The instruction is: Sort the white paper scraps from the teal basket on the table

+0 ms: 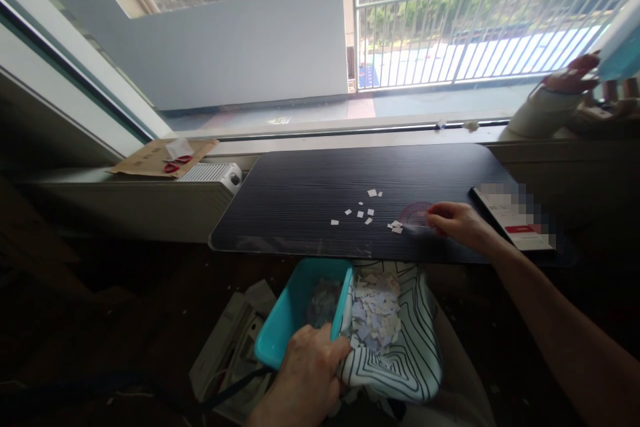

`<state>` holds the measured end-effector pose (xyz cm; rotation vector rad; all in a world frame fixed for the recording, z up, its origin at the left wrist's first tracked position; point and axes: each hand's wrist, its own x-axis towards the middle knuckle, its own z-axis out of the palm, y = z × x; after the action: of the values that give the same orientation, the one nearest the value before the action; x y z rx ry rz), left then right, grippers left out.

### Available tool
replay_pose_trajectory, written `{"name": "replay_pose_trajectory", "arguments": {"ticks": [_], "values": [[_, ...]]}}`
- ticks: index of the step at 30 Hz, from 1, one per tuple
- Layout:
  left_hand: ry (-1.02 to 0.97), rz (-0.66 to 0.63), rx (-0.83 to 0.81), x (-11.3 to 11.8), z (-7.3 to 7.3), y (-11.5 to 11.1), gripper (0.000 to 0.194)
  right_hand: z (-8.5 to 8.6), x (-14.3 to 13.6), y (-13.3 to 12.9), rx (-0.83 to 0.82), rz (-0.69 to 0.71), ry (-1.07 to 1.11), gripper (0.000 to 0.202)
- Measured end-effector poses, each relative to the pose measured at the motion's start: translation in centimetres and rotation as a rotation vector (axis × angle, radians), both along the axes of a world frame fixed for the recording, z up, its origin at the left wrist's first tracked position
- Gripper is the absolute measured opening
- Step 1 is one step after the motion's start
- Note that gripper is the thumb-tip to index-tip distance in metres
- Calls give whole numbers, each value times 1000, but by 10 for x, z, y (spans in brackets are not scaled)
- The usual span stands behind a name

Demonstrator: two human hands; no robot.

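Observation:
My left hand (313, 363) is closed on the near rim of a turquoise bin (280, 320), where it meets a cloth-lined container. That container's white cloth with black lines (420, 340) surrounds a heap of paper scraps (375, 310). Over the right part of the dark table (300, 180), my right hand (453, 223) pinches the edge of a clear reddish round protractor-like piece (416, 213). Small white paper squares (369, 212) lie scattered to its left, and a few more (396, 227) sit beside the clear piece.
A dark-edged tablet or book (515, 217) lies at the table's right end. Red-handled scissors (177, 163) rest on brown paper (145, 159) at the left sill. A radiator (215, 175) adjoins the table. White boxes (225, 340) stand on the floor, left of the bin.

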<state>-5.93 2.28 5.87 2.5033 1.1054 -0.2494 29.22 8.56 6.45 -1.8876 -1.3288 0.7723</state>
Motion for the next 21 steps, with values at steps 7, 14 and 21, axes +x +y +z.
{"name": "replay_pose_trajectory", "arguments": {"ticks": [7, 14, 21], "values": [[24, -22, 13, 2, -2, 1, 20, 5, 12, -14, -83, -167, 43, 14], [-31, -24, 19, 1, -3, 1, 21, 5, -17, 0, 82, -12, 152, 30], [-62, -12, 13, 1, -4, 0, 16, -4, -50, 38, 181, 94, 23, 26]]}}
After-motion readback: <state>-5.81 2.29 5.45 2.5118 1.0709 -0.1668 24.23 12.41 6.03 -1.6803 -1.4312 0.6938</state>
